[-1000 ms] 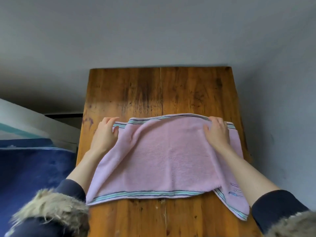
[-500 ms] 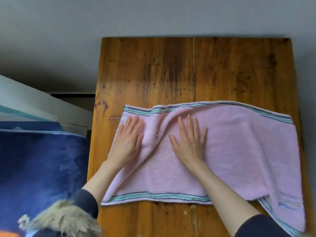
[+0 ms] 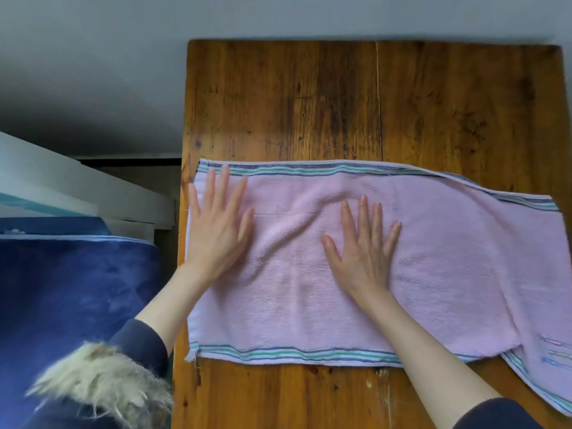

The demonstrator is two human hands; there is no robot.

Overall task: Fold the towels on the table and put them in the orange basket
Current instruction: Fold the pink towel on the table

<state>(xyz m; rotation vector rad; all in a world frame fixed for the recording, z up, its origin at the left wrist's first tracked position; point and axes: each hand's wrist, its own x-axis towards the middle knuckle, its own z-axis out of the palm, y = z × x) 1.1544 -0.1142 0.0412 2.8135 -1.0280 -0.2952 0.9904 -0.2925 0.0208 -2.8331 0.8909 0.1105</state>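
Since the earlier frame our left hand (image 3: 218,230) has slid outward to the towel's left end, and the slanted fold that ran between our hands is now pressed nearly flat. Both hands lie palm down on the pink towel (image 3: 433,267) with fingers straight and spread; neither grip has hold of anything. The right hand (image 3: 362,246) rests near the towel's middle. The towel lies folded across the table (image 3: 309,103), its striped far hem just beyond our fingertips. Well right of the right hand, the layers are skewed and a corner trails toward the table's near right edge. We judge that folding again without squaring that end would give a crooked bundle. A ripple between our hands could get trapped. The orange basket is not in view.
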